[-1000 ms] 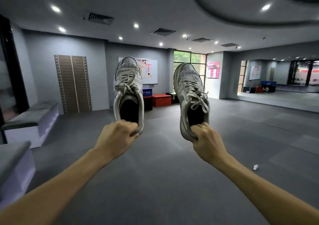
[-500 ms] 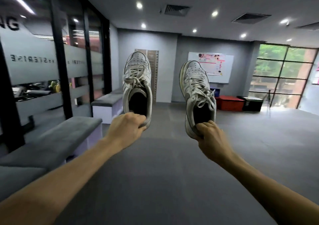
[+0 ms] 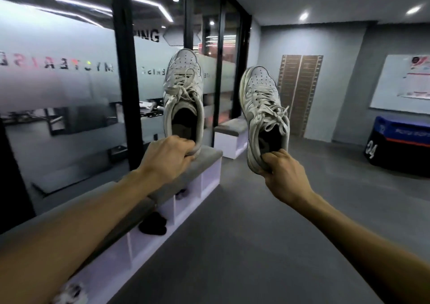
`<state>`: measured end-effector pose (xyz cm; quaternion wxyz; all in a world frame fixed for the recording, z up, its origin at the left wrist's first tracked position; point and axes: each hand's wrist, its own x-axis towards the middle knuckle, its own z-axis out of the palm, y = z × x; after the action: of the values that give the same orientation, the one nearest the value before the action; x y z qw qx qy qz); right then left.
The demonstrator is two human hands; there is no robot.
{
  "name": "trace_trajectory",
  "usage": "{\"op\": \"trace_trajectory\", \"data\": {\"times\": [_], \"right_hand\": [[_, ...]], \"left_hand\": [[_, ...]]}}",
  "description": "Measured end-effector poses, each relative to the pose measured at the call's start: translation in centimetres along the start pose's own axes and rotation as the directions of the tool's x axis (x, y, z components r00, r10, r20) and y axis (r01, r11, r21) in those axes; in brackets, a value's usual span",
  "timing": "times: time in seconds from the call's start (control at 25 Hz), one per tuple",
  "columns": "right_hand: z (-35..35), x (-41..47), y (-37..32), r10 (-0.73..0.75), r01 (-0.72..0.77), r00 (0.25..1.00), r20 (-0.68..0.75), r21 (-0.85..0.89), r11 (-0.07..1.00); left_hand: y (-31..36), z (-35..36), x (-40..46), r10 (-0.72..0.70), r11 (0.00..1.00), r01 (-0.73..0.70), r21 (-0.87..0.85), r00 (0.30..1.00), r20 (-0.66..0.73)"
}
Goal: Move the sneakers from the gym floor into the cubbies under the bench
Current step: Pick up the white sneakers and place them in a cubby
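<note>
I hold two worn white sneakers in the air, toes pointing up. My left hand (image 3: 168, 158) grips the heel of the left sneaker (image 3: 182, 98). My right hand (image 3: 282, 172) pinches the heel of the right sneaker (image 3: 264, 115). Below and left of them runs a bench (image 3: 207, 155) with a grey cushioned top and white open cubbies (image 3: 208, 182) underneath. One cubby holds a dark shoe (image 3: 152, 226), and another has something small and dark (image 3: 180, 193) inside.
A glass wall (image 3: 69, 82) with black frames stands behind the bench. A second bench (image 3: 229, 129) sits farther along it. A blue and black box (image 3: 400, 145) rests on the grey floor (image 3: 256, 245) at the right. A whiteboard (image 3: 400, 84) hangs on the far wall.
My view has swung left toward the glass wall, so the bench with its cubbies is now close at my lower left. Both hands keep their hold on the sneakers.
</note>
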<state>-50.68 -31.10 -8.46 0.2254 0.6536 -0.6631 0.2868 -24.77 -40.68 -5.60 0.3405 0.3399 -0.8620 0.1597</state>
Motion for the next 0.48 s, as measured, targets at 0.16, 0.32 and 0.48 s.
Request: {"op": "trace_trajectory", "data": {"times": [0.16,0.32,0.48], "right_hand": [[6.0,6.5,-2.1,-0.142,0.137,0.989,0.027,0.142,0.980],[11.0,11.7,-4.0,-0.296,0.281,0.955,0.011,0.277,0.919],[16.1,16.6,-4.7,-0.430,0.409,0.902,-0.045,0.413,0.814]], "left_hand": [[-5.6,0.5,-0.1,-0.161,0.980,0.158,0.122,0.987,0.019],[-8.8,0.2,-0.9,-0.292,0.931,0.279,0.235,0.956,0.024],[-9.7,1.1,-0.8,-0.382,0.851,0.373,0.369,0.923,-0.052]]}}
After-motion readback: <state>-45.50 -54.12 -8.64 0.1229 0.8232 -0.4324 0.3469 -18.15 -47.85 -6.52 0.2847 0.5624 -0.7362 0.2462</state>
